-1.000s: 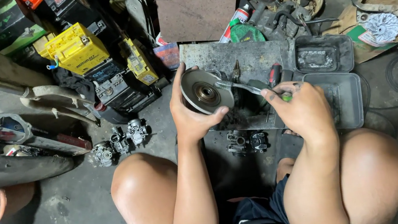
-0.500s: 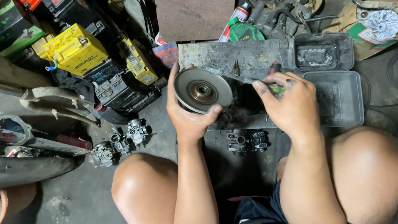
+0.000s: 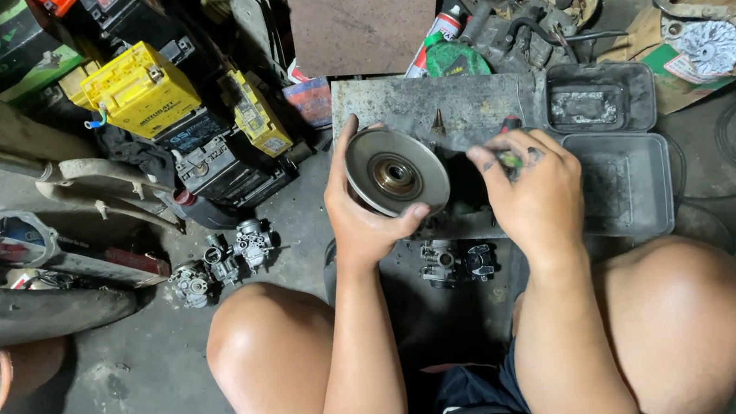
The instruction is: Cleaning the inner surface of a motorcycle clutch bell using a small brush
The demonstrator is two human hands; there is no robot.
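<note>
I see my left hand [image 3: 367, 216] wrapped around the rim of a round metal pulley disc [image 3: 397, 173], fingers over the top edge and thumb under the lower edge, so the disc stands tilted with its hub face turned toward me; it is held up off the floor, in front of the grey metal slab [image 3: 431, 107]. My right hand [image 3: 529, 187] sits just to the right of the disc, fingers curled shut on a small tool with a green and red handle [image 3: 508, 148]; I cannot tell whether its tip touches the disc. Behind that hand lies an open black plastic case [image 3: 626, 175], its lid [image 3: 602, 96] folded back beside the slab. On the concrete floor [image 3: 130, 405] between my knees I see 2 small carburettors [image 3: 457, 262]; 3 more [image 3: 220, 261] sit in a group to the left, well apart from the disc. Further left and back stand a yellow battery [image 3: 138, 90] and a second smaller yellow one [image 3: 255, 113]; a red and white spray can [image 3: 436, 35] leans near the slab's back edge.
</note>
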